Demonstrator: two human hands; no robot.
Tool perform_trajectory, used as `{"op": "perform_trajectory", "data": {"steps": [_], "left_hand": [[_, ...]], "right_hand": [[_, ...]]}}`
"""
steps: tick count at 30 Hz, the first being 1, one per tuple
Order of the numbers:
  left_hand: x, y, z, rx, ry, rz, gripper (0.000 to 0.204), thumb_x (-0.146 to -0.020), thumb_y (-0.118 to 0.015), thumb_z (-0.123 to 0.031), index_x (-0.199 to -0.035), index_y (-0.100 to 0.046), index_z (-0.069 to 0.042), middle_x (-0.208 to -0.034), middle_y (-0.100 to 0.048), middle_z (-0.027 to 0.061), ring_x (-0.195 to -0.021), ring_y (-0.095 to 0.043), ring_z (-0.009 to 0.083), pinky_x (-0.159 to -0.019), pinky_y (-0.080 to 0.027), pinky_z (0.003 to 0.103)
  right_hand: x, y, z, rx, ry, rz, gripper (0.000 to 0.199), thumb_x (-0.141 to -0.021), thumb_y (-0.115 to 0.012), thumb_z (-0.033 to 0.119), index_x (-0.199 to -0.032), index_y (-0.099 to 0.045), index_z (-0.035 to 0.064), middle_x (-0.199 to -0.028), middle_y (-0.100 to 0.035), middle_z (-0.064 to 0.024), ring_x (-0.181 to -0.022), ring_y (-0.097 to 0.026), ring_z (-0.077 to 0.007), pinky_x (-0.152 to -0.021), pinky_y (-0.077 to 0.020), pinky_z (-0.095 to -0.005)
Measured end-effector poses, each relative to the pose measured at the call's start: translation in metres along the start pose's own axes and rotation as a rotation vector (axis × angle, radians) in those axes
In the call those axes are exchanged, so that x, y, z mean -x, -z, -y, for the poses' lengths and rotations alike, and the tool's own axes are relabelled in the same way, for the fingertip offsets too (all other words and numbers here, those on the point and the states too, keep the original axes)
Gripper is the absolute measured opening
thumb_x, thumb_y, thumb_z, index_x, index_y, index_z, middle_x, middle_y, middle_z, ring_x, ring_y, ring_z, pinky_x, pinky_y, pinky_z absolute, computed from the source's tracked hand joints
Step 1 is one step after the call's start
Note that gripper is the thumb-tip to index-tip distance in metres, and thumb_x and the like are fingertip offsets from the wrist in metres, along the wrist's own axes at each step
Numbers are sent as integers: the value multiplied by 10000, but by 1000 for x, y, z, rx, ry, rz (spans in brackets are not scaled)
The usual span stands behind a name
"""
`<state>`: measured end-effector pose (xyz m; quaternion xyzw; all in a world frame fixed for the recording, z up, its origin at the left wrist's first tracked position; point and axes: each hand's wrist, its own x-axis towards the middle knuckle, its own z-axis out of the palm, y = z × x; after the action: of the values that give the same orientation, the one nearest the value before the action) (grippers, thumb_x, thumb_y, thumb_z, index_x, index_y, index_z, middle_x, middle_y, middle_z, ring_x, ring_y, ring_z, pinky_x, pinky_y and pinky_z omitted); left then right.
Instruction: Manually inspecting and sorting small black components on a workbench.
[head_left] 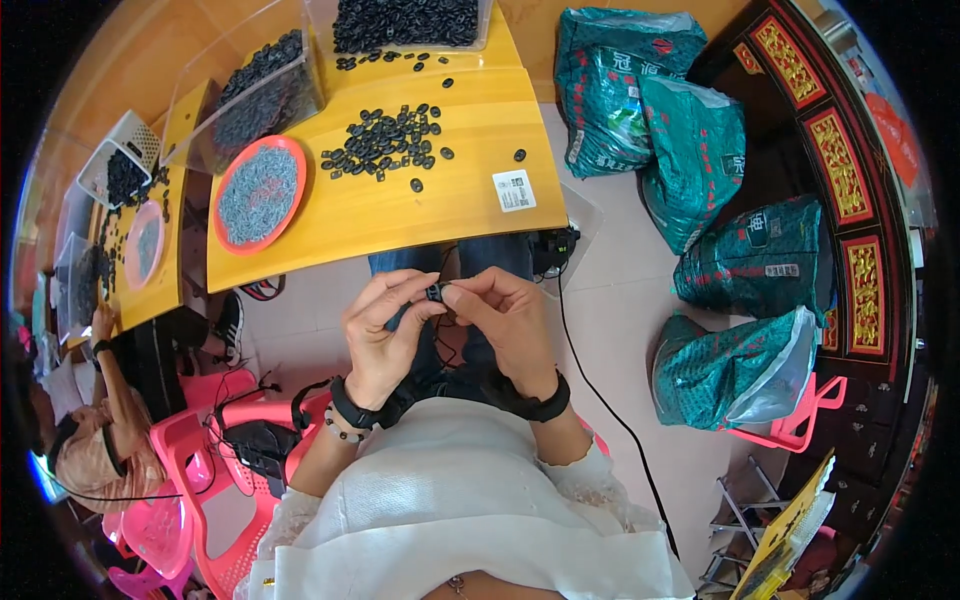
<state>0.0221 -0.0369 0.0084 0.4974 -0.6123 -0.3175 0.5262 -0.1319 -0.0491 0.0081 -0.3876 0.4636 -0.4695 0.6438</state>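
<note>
Now, going left to right, the left hand [385, 335] and the right hand [505, 320] are both pinching one small black plastic piece [436, 292] between fingertips, near the yellow wooden table [400, 215], whose loose pile of black pieces [390, 140] is lying farther away.

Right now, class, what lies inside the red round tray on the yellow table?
The red round tray holds a heap of small grey pieces covering nearly its whole floor. What lies beneath the heap is hidden.

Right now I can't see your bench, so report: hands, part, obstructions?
Left hand and right hand both pinch one small black plastic piece over the lap. Loose black pieces on yellow table. Nothing obstructing.
</note>
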Motion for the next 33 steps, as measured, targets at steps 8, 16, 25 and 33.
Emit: {"op": "perform_trajectory", "data": {"steps": [8,16,25,33], "left_hand": [[0,2,-5,-26,-31,23,313,-709,-655,126,-990,-683,-8,-949,-630,106,-843,-606,178,-717,-508,251],[-2,4,-8,-87,-96,46,335,-666,-640,138,-962,-696,-8,-937,-648,91,-834,-590,208,-726,-502,269],[-4,5,-10,-129,-197,70,343,-660,-625,137,-950,-707,-26,-950,-654,87,-887,-572,218,-717,-516,276],[-1,3,-4,-101,-176,27,370,-680,-644,112,-1009,-698,-48,-978,-672,66,-888,-550,195,-747,-486,282]], "right_hand": [[-5,8,1,-104,-60,135,116,-844,-679,122,-914,-678,28,-759,-655,-20,-652,-590,-50,-611,-486,-176],[-13,15,3,-262,-230,379,328,-897,-615,212,-1151,-595,7,-982,-642,-41,-811,-621,-77,-718,-546,-217],[-20,23,-14,-425,-270,559,316,-927,-566,222,-1154,-603,6,-1017,-633,-43,-857,-615,-92,-761,-543,-236],[-19,17,-11,-475,-295,556,338,-922,-568,216,-1180,-582,-2,-1036,-633,-80,-891,-625,-134,-813,-539,-278]]}}
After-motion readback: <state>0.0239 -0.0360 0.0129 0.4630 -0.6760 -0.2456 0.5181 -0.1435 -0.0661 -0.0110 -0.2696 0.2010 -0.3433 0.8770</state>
